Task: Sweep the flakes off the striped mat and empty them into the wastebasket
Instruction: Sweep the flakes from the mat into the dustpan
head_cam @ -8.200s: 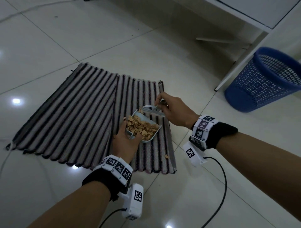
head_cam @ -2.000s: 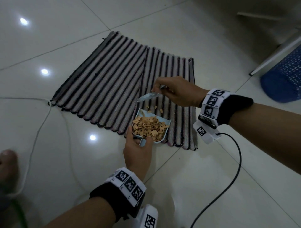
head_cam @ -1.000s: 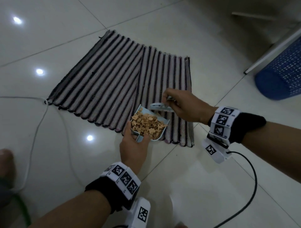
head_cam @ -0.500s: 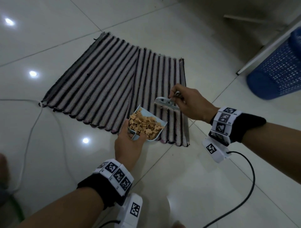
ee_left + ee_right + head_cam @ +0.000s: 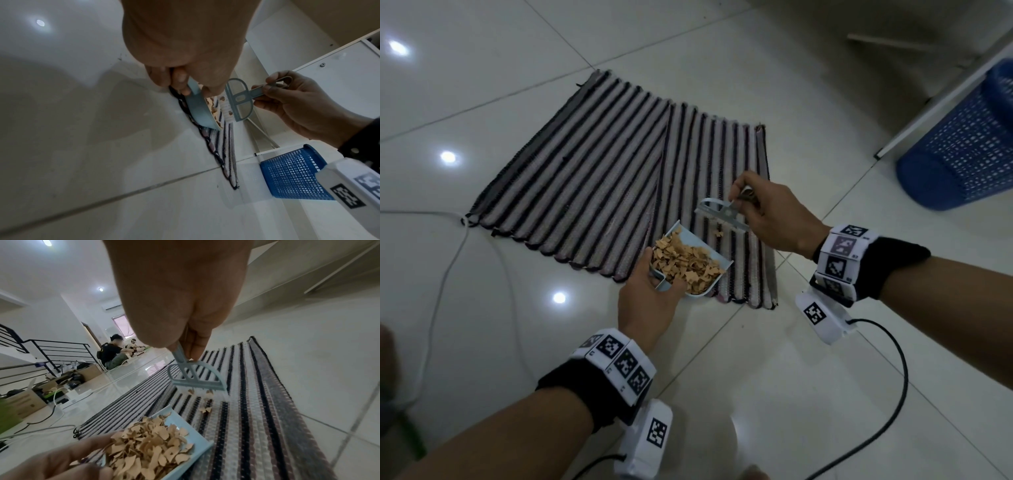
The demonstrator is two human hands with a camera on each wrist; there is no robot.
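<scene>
While the right hand (image 5: 777,219) pinches the thin handle of a small pale-blue brush (image 5: 722,214) between thumb and curled fingers, the left hand (image 5: 650,301) grips the stub handle of a matching dustpan (image 5: 703,291), thumb on one side and fingers wrapped beneath. The left wrist view shows those fingers (image 5: 180,81) closed round the pan's handle and the brush (image 5: 236,100) held just beside the pan's open mouth, bristles toward it.

Tan flakes (image 5: 685,263) are heaped in the pan, filling most of it. The pan sits tilted at the near edge of the mat (image 5: 602,185), its open lip pointing toward the brush. A few loose flakes (image 5: 205,402) lie on the mat between the brush head (image 5: 195,378) and the pan's lip (image 5: 185,420); whether the bristles touch the mat cannot be told.

The mat, striped dark and pale, lies flat on a glossy white tiled floor (image 5: 482,85). A blue mesh basket (image 5: 969,150) stands on the floor well apart to the right, beside a white furniture leg (image 5: 928,102). Black cables (image 5: 887,394) trail from the wrist cameras across the tiles, and a white cord (image 5: 445,270) runs past the mat's left corner. In the right wrist view, people (image 5: 111,352) sit on the floor far off, near a black stair railing (image 5: 51,350) and cardboard boxes (image 5: 24,400).
</scene>
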